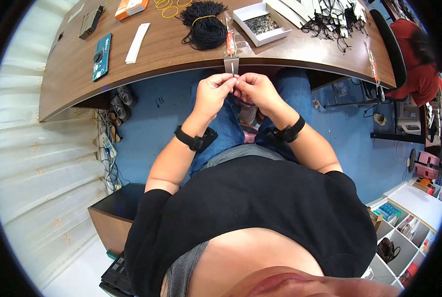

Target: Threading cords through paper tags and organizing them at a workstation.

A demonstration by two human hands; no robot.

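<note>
My left hand point(212, 95) and my right hand point(260, 92) meet fingertip to fingertip just off the front edge of the brown table. Both are closed in a pinch on a thin dark cord point(234, 75), most of it hidden by the fingers. Right behind the fingertips, a small metal bracket point(228, 65) sits at the table edge. Past it lies a red-and-clear plastic packet point(230, 42). A bundle of black cords point(203, 24), tied with a yellow band, rests beyond my left hand. To its right is a white box point(274, 38) of small dark pieces.
White tags with black strings point(337, 22) are heaped at the right. Toward the left lie white strips point(137, 43), a teal box point(101, 57), yellow bands point(169, 11) and an orange box point(131, 8). A person in red point(410, 62) sits at the far right.
</note>
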